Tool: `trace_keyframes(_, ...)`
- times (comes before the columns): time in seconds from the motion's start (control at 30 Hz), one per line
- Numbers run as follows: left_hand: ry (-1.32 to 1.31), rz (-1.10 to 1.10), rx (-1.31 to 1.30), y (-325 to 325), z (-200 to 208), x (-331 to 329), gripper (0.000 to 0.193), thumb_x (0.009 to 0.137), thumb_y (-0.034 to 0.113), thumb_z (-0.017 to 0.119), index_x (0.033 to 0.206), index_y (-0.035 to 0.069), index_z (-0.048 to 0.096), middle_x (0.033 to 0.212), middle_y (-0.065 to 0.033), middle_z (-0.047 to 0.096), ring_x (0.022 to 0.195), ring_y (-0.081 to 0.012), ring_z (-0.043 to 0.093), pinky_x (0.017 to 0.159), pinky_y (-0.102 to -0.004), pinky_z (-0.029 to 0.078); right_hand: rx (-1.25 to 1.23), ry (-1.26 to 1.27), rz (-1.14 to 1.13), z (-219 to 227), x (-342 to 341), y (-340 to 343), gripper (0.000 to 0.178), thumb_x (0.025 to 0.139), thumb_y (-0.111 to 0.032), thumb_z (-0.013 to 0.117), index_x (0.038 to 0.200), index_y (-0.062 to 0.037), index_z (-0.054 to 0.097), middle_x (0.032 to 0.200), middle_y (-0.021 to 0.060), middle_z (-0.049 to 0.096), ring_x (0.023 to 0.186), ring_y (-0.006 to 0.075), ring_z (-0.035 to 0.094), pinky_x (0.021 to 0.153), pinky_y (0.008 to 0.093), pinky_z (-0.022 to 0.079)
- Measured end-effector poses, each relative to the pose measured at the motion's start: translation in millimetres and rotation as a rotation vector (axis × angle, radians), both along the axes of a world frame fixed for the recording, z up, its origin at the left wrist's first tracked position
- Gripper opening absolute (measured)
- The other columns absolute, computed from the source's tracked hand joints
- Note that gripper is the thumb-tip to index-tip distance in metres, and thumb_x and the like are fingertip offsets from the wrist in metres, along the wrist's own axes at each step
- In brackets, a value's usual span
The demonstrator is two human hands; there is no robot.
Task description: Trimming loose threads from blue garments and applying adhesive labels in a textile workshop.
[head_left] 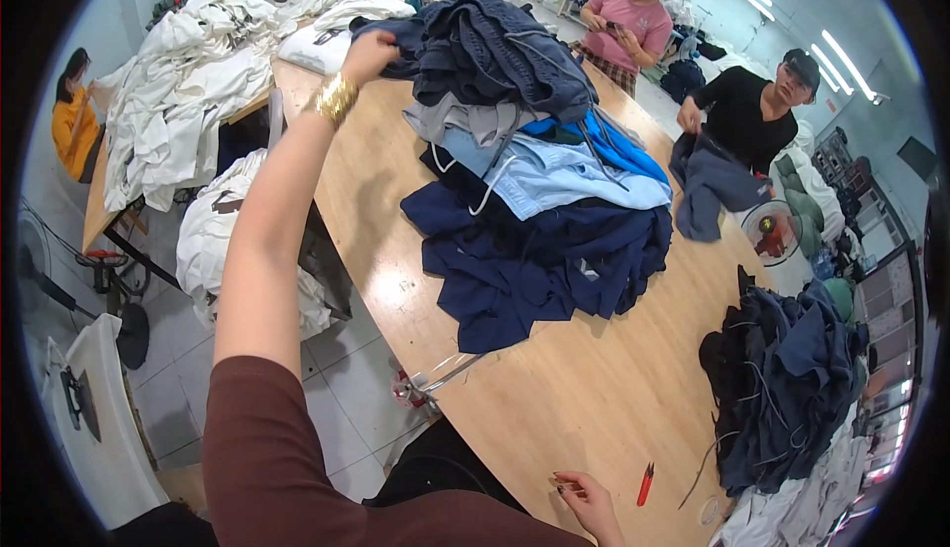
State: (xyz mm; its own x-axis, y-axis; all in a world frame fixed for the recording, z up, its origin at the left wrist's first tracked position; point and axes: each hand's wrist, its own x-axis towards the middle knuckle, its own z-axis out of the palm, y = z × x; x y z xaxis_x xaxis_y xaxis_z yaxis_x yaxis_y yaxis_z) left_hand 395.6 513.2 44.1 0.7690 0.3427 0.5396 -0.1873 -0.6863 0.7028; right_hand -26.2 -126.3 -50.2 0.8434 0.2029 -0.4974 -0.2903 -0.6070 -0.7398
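Observation:
Reaching far forward, my left hand has its fingers closed on the edge of a dark blue-grey garment at the top left of a tall clothes pile. Bunched dark garments form the top of that pile. Beneath them lie a grey piece, light blue bottoms with white drawstrings, and navy garments. Near the front edge my right hand rests by the table, fingers loosely apart and holding nothing visible. Red thread snips lie just right of it.
Another dark garment pile stands at the right. White garments heap on a table at the left. Across the table, a person in black holds a dark garment; a person in pink stands behind. A fan is beyond the right edge.

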Motion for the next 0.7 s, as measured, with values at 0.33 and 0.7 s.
trace_keyframes(0.33,-0.486,-0.101,0.427,-211.3,-5.2,-39.4,0.023,0.075,0.007,0.06,0.097,0.013,0.063,0.09,-0.0014,0.062,0.089,-0.0218,0.057,0.073,-0.0364,0.041,-0.514,-0.57,-0.194,-2.5,4.4,-63.3,0.043,0.079,-0.006,0.06,0.12,-0.0008,0.05,0.119,0.0177,0.051,0.113,0.0336,0.047,0.097,0.0383,0.038)
trace_keyframes(0.7,-0.389,0.089,0.586,-252.2,3.5,2.5,0.034,0.072,0.032,0.072,0.088,0.005,0.058,0.088,-0.0103,0.051,0.086,-0.0293,0.051,0.074,-0.0409,0.043,-0.876,-0.593,-0.604,-108.7,-34.6,-157.2,0.049,0.087,-0.017,0.056,0.132,-0.0017,0.043,0.137,0.0196,0.04,0.125,0.0345,0.039,0.103,0.042,0.032)
